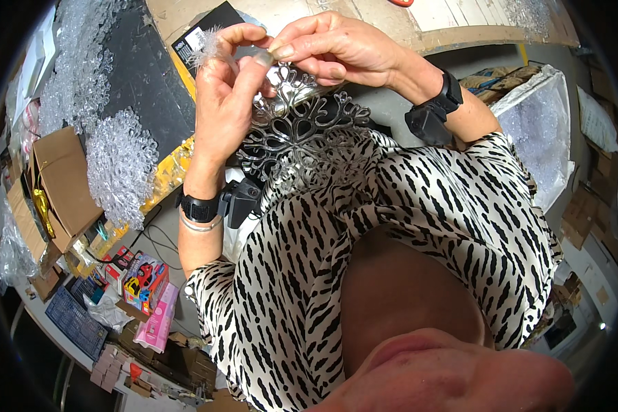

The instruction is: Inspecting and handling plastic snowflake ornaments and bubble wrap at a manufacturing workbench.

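In front of my chest is a clear plastic snowflake [299, 130] with looped, branching arms, its upper tip just under my fingertips. My left hand [230, 96] is closed, with a tuft of fine white threads [208, 47] sticking out of its curled fingers. My right hand [347, 51] pinches thumb against forefinger beside the left thumb, right above the snowflake's tip. What sits in that pinch is too small to make out. More clear branching plastic overlaps the snowflake's lower part, and I cannot tell where one piece ends.
Heaps of clear plastic snowflakes [122, 161] lie on the dark tabletop [141, 65] at left. An open cardboard box [65, 182] stands beside them. At right is a white-lined container [539, 130] of clear pieces. A wooden work surface [432, 31] spans the far side.
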